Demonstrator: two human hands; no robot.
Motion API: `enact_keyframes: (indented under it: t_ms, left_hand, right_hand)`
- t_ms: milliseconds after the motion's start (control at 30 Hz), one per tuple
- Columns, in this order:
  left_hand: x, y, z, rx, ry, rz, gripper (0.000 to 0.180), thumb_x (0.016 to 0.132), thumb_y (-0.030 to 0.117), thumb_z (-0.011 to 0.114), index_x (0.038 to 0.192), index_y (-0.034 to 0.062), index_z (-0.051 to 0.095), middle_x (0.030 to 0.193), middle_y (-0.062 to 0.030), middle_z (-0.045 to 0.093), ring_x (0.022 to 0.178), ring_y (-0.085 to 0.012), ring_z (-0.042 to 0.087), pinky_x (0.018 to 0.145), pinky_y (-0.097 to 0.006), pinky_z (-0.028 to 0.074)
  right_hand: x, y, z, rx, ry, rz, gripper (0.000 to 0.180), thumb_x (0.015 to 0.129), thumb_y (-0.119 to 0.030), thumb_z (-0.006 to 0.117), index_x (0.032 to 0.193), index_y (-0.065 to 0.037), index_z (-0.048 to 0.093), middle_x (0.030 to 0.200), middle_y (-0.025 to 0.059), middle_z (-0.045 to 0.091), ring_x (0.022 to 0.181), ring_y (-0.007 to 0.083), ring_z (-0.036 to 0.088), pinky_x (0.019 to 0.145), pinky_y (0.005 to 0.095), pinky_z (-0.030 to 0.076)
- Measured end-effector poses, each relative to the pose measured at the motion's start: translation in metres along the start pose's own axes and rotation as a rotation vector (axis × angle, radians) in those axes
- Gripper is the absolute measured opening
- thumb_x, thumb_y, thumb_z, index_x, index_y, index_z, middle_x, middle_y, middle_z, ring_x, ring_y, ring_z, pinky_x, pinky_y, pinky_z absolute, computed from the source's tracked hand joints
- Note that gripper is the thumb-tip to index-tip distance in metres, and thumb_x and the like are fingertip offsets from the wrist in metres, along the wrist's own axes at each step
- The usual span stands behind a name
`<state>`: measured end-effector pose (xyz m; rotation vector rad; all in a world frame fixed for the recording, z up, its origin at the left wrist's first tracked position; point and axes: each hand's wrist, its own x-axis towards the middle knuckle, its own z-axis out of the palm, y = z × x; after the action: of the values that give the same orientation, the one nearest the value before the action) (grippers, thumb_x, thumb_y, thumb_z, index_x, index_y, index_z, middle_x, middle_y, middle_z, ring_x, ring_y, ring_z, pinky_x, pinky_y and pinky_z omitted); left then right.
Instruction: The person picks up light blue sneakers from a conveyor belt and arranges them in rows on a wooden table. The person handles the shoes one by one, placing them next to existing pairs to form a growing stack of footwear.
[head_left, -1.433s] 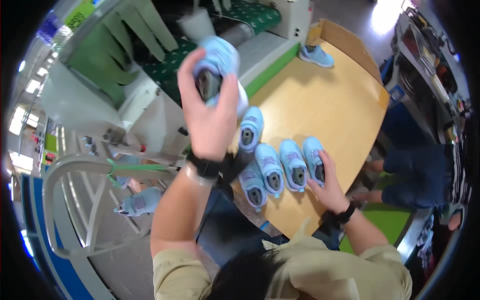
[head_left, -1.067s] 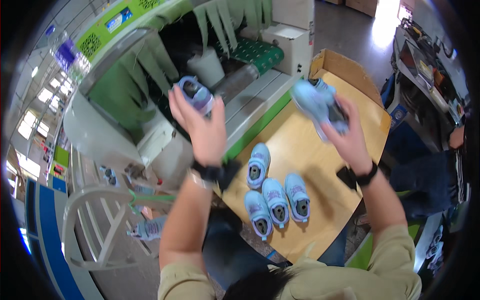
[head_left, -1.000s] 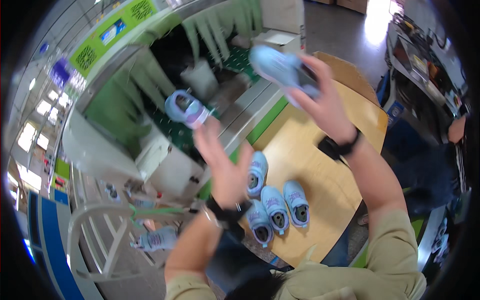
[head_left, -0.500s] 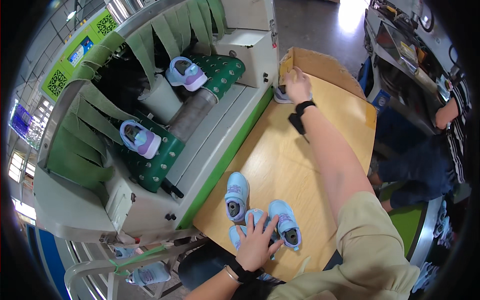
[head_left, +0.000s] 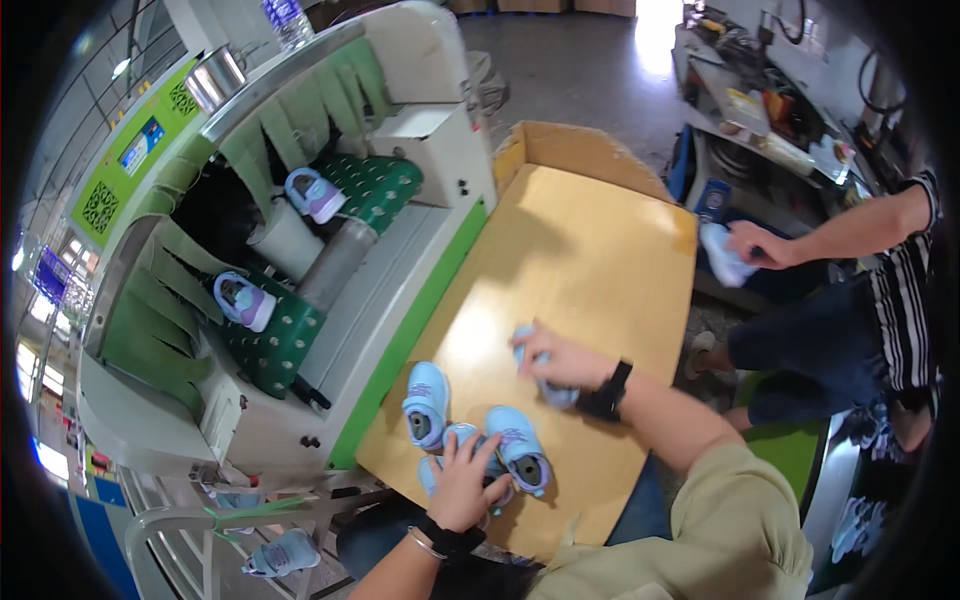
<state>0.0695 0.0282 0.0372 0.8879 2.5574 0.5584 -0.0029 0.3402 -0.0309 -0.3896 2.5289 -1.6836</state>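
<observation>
My right hand is closed over a light blue child's shoe just above or on the wooden table, part of it hidden under my fingers. My left hand lies with fingers spread on a pair of blue shoes near the table's front edge, mostly covering them. A blue strap shoe stands just beyond that hand, toe away from me. Another blue shoe is to its right, its opening toward me and a dark insert inside.
On the left, a machine with green fabric strips carries two lilac-blue shoes on a green dotted belt. Cardboard edges the table's far end. At right, a co-worker's hand holds a shoe. More shoes sit on a rack below left.
My right hand has come back from the table's far end toward me, bringing a shoe. My left hand stays over the pair. The co-worker's arm now reaches in with a shoe.
</observation>
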Motion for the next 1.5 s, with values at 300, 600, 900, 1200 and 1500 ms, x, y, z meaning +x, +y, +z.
enact_keyframes:
  t_ms: [300, 600, 900, 1200, 1500]
  left_hand:
    - [-0.013, 0.022, 0.019, 0.231, 0.221, -0.067, 0.062, 0.091, 0.042, 0.073, 0.146, 0.0176, 0.057, 0.156, -0.018, 0.044, 0.146, -0.0463, 0.038, 0.115, -0.073, 0.024]
    - [-0.038, 0.025, 0.035, 0.295, 0.371, 0.039, 0.059, 0.092, 0.043, 0.071, 0.14, 0.0108, 0.061, 0.148, -0.0216, 0.05, 0.139, -0.0471, 0.044, 0.112, -0.061, 0.035]
    - [-0.021, 0.025, 0.042, 0.307, 0.357, 0.097, 0.053, 0.094, 0.04, 0.069, 0.137, 0.0088, 0.06, 0.147, -0.0185, 0.051, 0.141, -0.0427, 0.044, 0.11, -0.054, 0.04]
    - [-0.032, 0.017, 0.041, 0.23, 0.378, 0.066, 0.06, 0.098, 0.042, 0.064, 0.147, 0.0087, 0.052, 0.151, -0.0177, 0.049, 0.142, -0.0438, 0.042, 0.113, -0.053, 0.038]
    - [-0.031, 0.08, -0.024, -0.447, 0.783, 0.475, 0.08, 0.085, 0.011, 0.078, 0.155, 0.0067, 0.04, 0.162, -0.0222, 0.037, 0.152, -0.0424, 0.032, 0.124, -0.047, 0.028]
  right_hand:
    - [-0.103, -0.045, 0.082, 0.0, 0.299, -0.022, 0.025, 0.095, -0.027, 0.073, 0.11, -0.008, 0.066, 0.142, 0.0204, 0.06, 0.148, 0.0364, 0.04, 0.13, 0.0558, 0.004]
    - [-0.093, -0.051, 0.061, -0.069, 0.175, 0.143, 0.038, 0.099, -0.033, 0.069, 0.123, -0.005, 0.069, 0.13, 0.0198, 0.065, 0.136, 0.0366, 0.051, 0.121, 0.0475, 0.034]
    - [0.054, 0.048, -0.058, -0.513, 0.586, 0.264, 0.077, 0.086, -0.029, 0.081, 0.15, -0.007, 0.045, 0.158, 0.0239, 0.042, 0.15, 0.0429, 0.033, 0.125, 0.0472, 0.026]
    - [0.052, -0.087, -0.014, -0.342, 0.518, -0.11, 0.034, 0.092, -0.025, 0.075, 0.113, -0.002, 0.063, 0.1, 0.0222, 0.071, 0.093, 0.0397, 0.069, 0.084, 0.0448, 0.055]
    - [-0.054, -0.195, 0.022, 0.527, 0.071, 0.035, 0.044, 0.108, -0.026, 0.06, 0.146, -0.004, 0.053, 0.12, 0.0053, 0.067, 0.106, 0.0146, 0.065, 0.091, 0.0301, 0.053]
